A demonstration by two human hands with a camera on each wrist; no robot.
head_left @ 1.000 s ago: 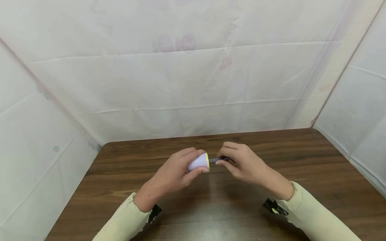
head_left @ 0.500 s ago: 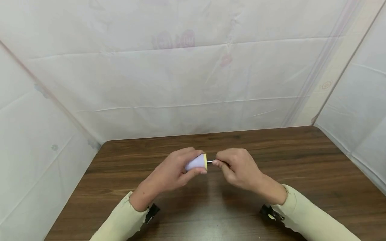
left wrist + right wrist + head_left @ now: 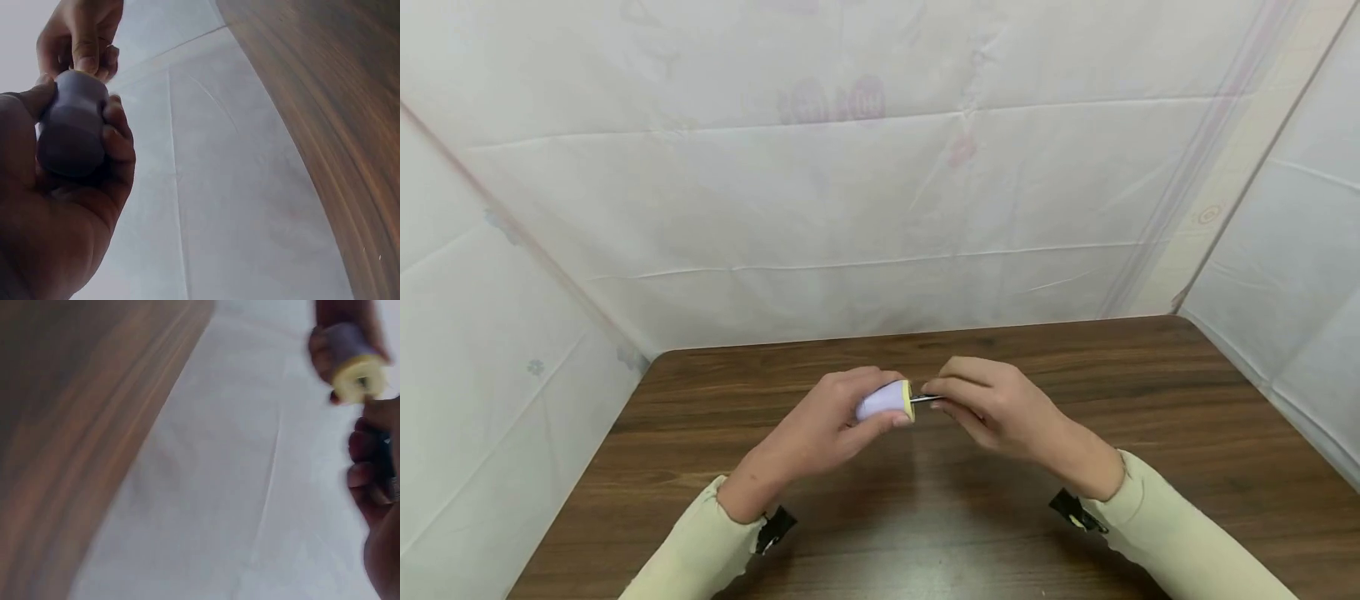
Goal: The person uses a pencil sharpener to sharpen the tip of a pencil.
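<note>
The right hand hides most of the thin metal shaft it pinches; the left hand grips the lilac handle above the wooden table.

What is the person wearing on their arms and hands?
Both arms have long, pale cream sleeves: the left sleeve and the right sleeve. The cuff edges look a bit frayed. A small black clip or strap sits under each wrist, and the right one has a yellow spot. The left hand and right hand are bare, with no gloves.
</note>
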